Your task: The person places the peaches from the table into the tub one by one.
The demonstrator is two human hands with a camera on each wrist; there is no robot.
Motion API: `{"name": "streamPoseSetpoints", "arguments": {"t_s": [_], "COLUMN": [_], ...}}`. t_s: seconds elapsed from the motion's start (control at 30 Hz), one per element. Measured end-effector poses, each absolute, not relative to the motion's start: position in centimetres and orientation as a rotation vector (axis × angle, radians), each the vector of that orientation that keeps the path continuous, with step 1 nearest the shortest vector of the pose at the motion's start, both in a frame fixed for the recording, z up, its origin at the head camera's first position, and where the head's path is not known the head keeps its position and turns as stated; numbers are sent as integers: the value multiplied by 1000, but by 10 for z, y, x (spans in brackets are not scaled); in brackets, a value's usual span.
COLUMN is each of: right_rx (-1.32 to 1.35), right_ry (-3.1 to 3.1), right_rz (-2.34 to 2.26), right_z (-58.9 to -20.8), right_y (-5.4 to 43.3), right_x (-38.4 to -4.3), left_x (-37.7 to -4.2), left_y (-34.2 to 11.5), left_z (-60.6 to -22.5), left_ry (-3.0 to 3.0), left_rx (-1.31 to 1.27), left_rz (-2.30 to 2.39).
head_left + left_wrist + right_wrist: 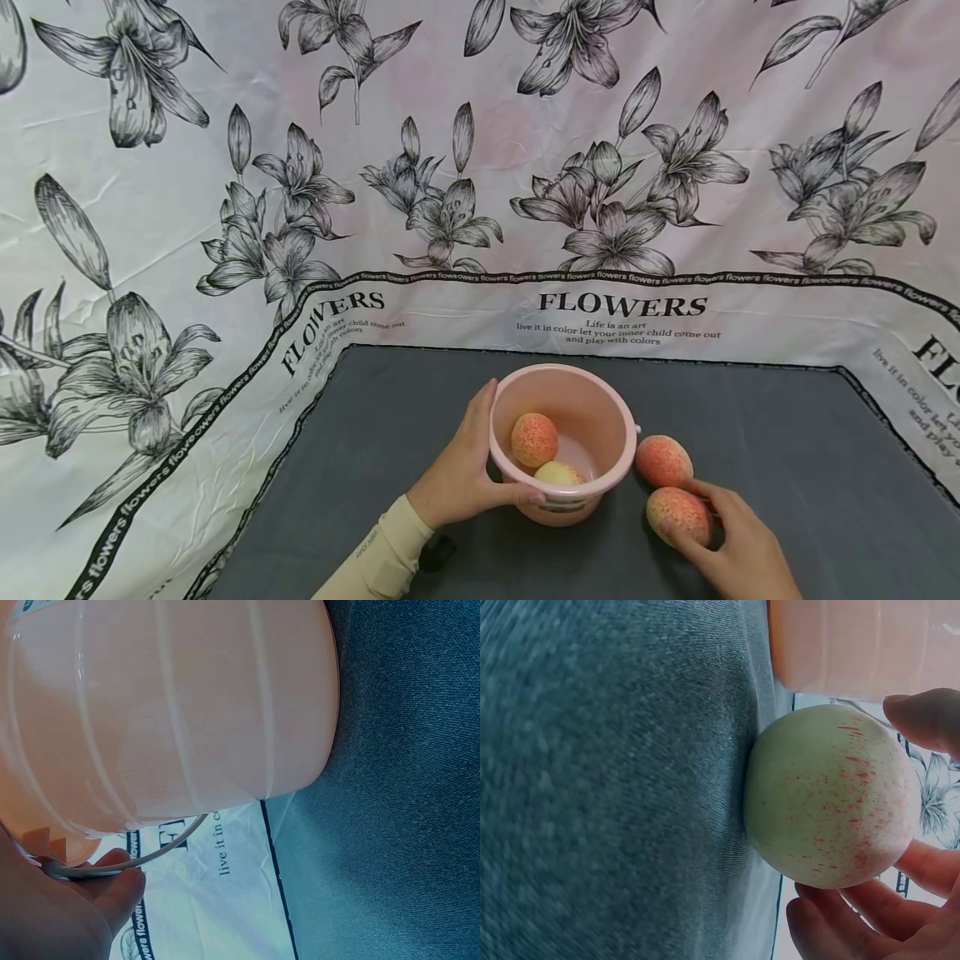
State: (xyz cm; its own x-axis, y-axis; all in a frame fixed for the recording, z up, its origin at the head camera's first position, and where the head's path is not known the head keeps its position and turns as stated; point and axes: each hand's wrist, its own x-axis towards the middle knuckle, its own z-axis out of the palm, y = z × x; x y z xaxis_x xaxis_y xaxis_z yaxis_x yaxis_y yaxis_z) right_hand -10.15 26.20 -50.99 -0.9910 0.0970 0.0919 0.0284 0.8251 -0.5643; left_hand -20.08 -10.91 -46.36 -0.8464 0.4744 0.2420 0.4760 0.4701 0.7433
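Observation:
A pink plastic bucket (556,510) stands on the dark grey cloth. My left hand (465,477) grips its left side, thumb along the front of the rim. In the left wrist view, the fingers (124,889) lie by the grey handle (169,846). Inside the bucket are a red-orange speckled peach (535,439) and a yellower peach (560,474). Right of the bucket, my right hand (738,533) holds a speckled peach (829,796) between thumb and fingers, low at the cloth. Just behind it lies another reddish peach (663,460), close beside the bucket.
The grey cloth (405,400) covers the surface, bordered by white fabric with FLOWERS lettering (622,305). Behind rises the same white fabric printed with lilies (615,208). A small black object (437,553) is by the left wrist.

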Motion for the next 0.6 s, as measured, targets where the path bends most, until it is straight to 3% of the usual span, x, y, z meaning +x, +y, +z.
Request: {"name": "streamPoseSetpoints", "arguments": {"t_s": [0.6], "right_rx": [-105], "right_ry": [-2920], "right_rz": [863], "right_z": [-514], "right_y": [260], "right_x": [-107], "left_x": [-201], "left_y": [-109], "left_z": [-462], "left_ry": [-2696], "left_rx": [-868], "left_rz": [-1340]}}
